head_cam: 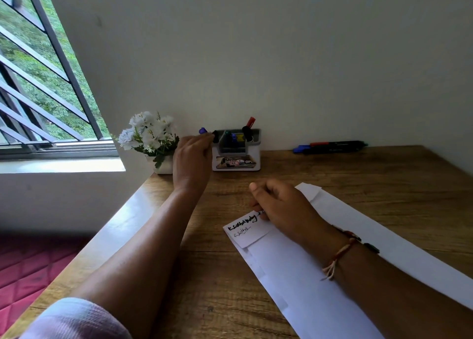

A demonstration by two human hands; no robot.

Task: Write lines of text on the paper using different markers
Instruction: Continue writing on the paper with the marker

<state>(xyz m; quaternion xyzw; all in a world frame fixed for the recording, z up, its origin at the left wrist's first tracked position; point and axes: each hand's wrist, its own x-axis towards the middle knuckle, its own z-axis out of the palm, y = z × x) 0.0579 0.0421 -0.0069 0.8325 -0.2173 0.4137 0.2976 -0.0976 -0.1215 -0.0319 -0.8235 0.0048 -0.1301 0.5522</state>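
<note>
White paper (302, 264) lies on the wooden desk, with two handwritten lines near its top left corner. My right hand (279, 205) rests on the paper just above the writing, fingers curled; whether it holds anything is hidden. My left hand (192, 159) reaches to the left side of the marker holder (236, 150) and pinches a blue-capped marker (204, 131) at its rim. A red-capped marker (250, 122) and other markers stand in the holder.
A pot of white flowers (151, 139) stands left of the holder, touching distance from my left hand. Several loose markers (330, 146) lie by the wall at back right. The desk's left edge (107, 236) drops off toward a red quilted surface.
</note>
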